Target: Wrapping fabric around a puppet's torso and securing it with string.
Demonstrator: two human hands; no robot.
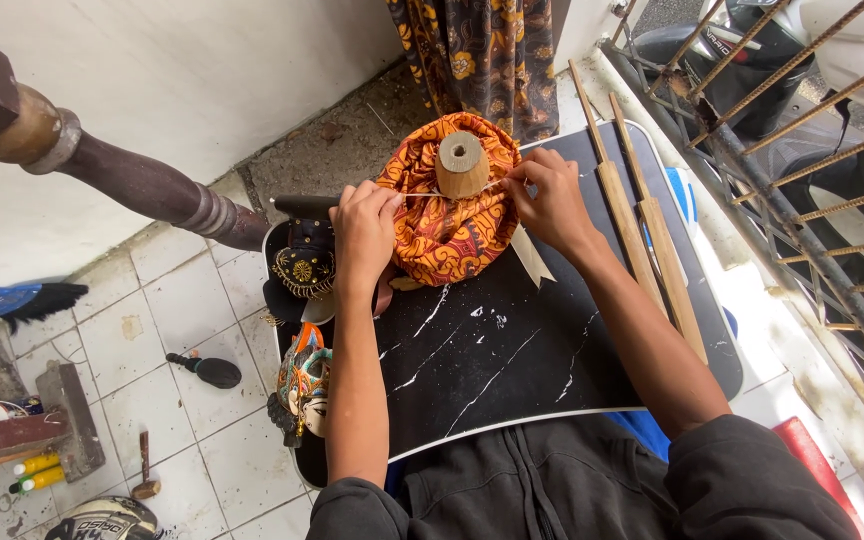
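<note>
Orange batik bundle (447, 225) between both hands.

Black marbled board (512, 350): batik bundle (447, 235), sticks (642, 230)

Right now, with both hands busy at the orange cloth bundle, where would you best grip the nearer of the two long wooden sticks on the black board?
Take the nearer wooden stick at its wider flat middle section, coming from above on the right hand's side. It lies flat on the black board, so a pinch across its narrow edges likely suits; its thin far tip offers less to hold. The second stick lies close alongside.
</note>
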